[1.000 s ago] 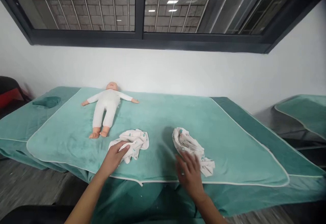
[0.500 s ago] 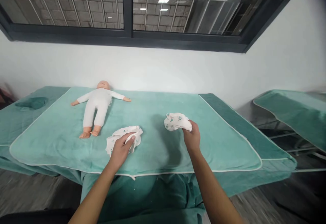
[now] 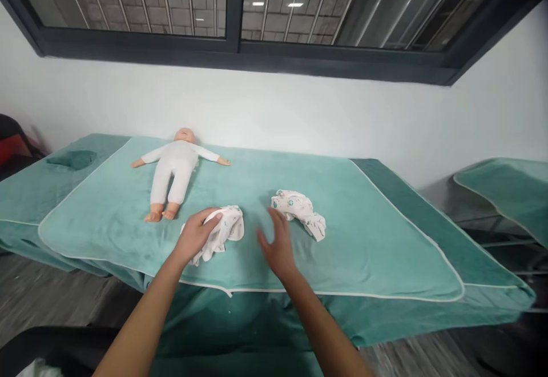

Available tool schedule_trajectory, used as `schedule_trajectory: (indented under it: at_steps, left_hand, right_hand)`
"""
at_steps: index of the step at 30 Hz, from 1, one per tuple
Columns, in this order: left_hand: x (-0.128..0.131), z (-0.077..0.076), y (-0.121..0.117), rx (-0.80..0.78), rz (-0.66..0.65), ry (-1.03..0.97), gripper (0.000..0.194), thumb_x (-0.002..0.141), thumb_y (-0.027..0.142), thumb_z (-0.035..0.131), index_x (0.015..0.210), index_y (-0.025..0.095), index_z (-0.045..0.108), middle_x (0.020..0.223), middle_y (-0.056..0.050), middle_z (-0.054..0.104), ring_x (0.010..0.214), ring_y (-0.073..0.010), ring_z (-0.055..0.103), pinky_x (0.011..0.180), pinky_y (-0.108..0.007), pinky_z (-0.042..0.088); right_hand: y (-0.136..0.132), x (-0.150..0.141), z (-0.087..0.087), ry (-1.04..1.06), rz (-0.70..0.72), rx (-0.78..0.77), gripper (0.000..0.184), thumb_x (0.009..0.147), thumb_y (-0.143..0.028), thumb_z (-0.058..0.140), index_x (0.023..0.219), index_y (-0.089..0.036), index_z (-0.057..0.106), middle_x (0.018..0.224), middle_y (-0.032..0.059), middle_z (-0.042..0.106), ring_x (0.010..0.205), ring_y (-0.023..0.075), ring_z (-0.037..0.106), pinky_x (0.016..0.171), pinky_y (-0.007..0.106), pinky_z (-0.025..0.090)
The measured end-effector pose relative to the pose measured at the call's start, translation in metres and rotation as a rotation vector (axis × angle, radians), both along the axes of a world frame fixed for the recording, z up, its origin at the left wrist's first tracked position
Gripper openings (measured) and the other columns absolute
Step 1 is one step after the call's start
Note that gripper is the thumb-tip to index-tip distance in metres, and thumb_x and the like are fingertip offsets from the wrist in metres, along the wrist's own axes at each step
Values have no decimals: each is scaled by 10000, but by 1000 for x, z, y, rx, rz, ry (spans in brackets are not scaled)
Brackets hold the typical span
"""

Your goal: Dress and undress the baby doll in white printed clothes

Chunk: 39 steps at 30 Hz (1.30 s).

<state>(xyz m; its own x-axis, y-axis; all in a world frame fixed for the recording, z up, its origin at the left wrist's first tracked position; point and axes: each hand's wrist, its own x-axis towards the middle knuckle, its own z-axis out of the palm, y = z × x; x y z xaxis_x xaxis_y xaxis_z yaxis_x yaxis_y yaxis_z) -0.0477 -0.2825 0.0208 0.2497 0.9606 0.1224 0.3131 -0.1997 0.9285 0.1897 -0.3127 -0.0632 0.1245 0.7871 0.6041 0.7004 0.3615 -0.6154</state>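
My left hand is closed on a crumpled white printed cloth, which looks like a piece of baby clothing and hangs just over the bed. Fingers apart and holding nothing, my right hand is between the two cloth pieces. A second crumpled white cloth with small green prints lies on the green sheet, just beyond and to the right of my right hand. Further back on the left, a baby doll in a white suit lies on its back with its arms spread.
The green-covered bed stands against a white wall under a barred window. A dark face hole is at its left end. Another green-covered bed stands to the right, and a black chair is at the far left.
My right hand has let go of the second cloth, which now lies on the sheet, and has moved left toward my left hand. The left hand has lifted its cloth slightly. The view has shifted.
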Motion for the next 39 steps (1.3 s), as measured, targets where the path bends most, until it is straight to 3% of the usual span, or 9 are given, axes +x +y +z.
schedule_trajectory:
  at_steps: [4,7,10,14,22,30,33,37,39]
  left_hand:
    - [12,44,-4,21,-252,90,421,939,526,514,1069,221,774,1065,-34,767,1007,-248,680,912,-317,522]
    - [11,70,-5,83,-248,154,368,931,449,522,1129,232,744,1012,-19,757,938,-223,674,834,-292,528]
    - [-2,78,-1,248,-112,295,359,862,242,537,1180,245,704,1002,-6,728,896,-190,645,805,-279,502]
    - [-20,66,9,551,287,427,373,755,73,500,1037,197,711,854,-11,630,716,-155,550,687,-281,428]
    - [-30,38,31,905,583,656,221,795,86,549,935,190,685,947,-91,624,912,-244,579,755,-335,413]
    - [-47,48,48,605,537,355,307,780,111,479,1026,203,637,985,-39,708,920,-209,639,830,-303,457]
    - [-57,35,61,385,512,323,325,802,198,505,1096,221,641,1039,-30,723,924,-212,648,821,-297,461]
    - [-70,-4,74,27,448,362,320,793,271,526,1071,193,664,988,-51,736,880,-227,656,802,-303,472]
    - [-71,-25,72,-30,398,384,329,783,290,542,1064,171,662,1026,-75,738,942,-249,660,851,-322,478]
  right_hand:
    - [15,-44,49,146,405,-80,526,885,-369,670,1382,-247,549,1391,109,602,1288,315,572,1089,502,480]
    - [28,-48,88,165,426,-122,219,925,-336,577,1089,-237,685,1055,44,745,973,247,694,876,405,557]
    - [37,-38,118,11,305,-50,163,917,-290,526,974,-249,673,930,22,723,875,219,664,798,358,515]
    - [46,-26,135,-189,177,36,146,875,-208,503,946,-234,628,957,37,681,864,205,626,762,315,467]
    - [57,-18,121,-268,14,79,205,822,-97,447,886,-234,586,892,52,647,880,241,565,782,341,431]
    - [73,-9,112,-172,-13,-163,200,856,-284,495,1020,-239,600,859,27,660,762,231,561,678,311,395]
    - [95,6,85,-103,-34,-263,200,829,-307,510,995,-241,602,840,19,667,727,219,564,667,304,408]
    - [115,28,29,-40,72,-419,155,798,-277,463,834,-224,604,854,40,695,801,220,611,752,332,491]
    - [115,35,1,-51,83,-424,167,796,-268,459,816,-223,618,884,59,707,873,237,627,838,372,511]
